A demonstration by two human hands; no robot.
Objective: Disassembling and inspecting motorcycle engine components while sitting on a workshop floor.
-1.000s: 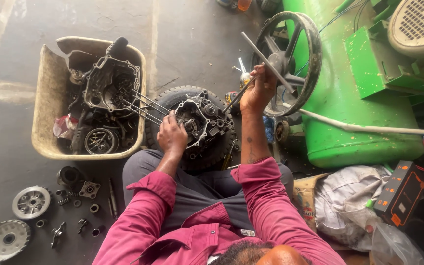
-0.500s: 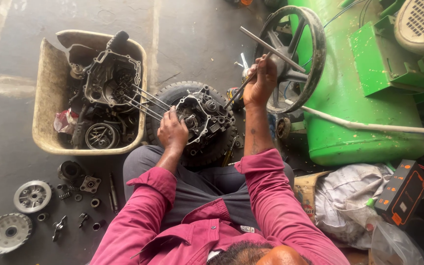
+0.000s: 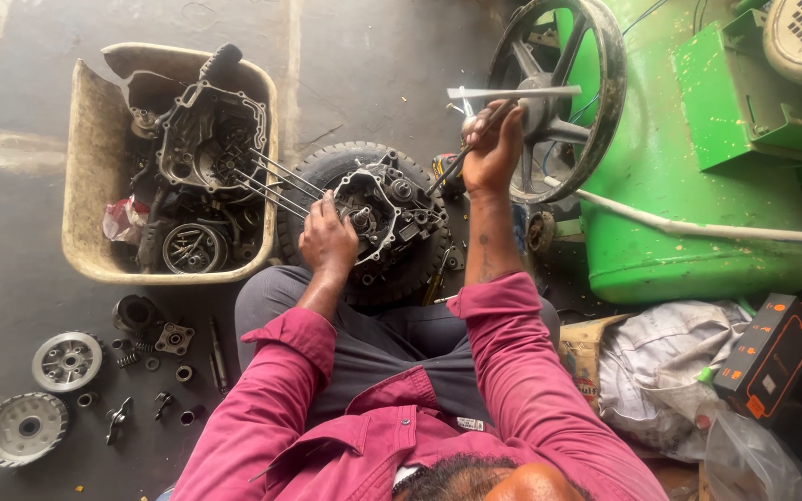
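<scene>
We've got the engine case [image 3: 384,215] sitting on a tyre [image 3: 327,172], left hand [image 3: 327,243] flat on it, right hand [image 3: 494,148] gripping a T-wrench [image 3: 475,125]. Best to hold the case steady and keep the wrench square.

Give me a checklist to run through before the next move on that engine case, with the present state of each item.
1. Left hand steadying the engine case: ok, fingers rest on its left rim.
2. Engine case seated on the small tyre: ok, it sits on top of it, in front of the person's knees.
3. Right hand gripping the T-handle tool: ok, fist closed round its shaft.
4. Tool tip engaged on a fastener: cannot tell, the tip is lost among the case parts.
5. Long studs clear of the left hand: ok, they stick out toward the tub.
6. Loose parts on the floor out of the way: ok, they lie to the left.
</scene>
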